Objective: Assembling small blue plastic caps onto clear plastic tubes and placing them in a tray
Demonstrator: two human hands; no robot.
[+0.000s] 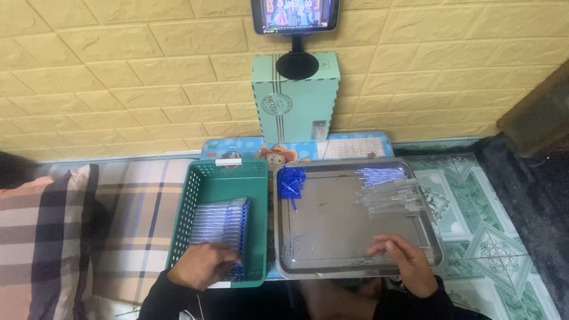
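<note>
Yellow brick wall [118, 71], green patterned floor [492, 237], steel tray [332, 237], perhaps metal pins.

The tray [284, 237] on the right is dull, scuffed sheet metal holding clear glossy plastic tubes [394, 198] and blue plastic pieces [291, 181]. The green basket [258, 237] left of it is matt perforated plastic, stacked with shiny transparent sleeves [220, 222]. At far left lies soft checked cloth [136, 219], and the wall [118, 71] behind is matt embossed yellow brickwork.

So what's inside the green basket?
The green basket holds a neat stack of clear pieces with blue ends. The left hand rests on the near end of the stack and hides it. What lies under the stack cannot be seen.
</note>
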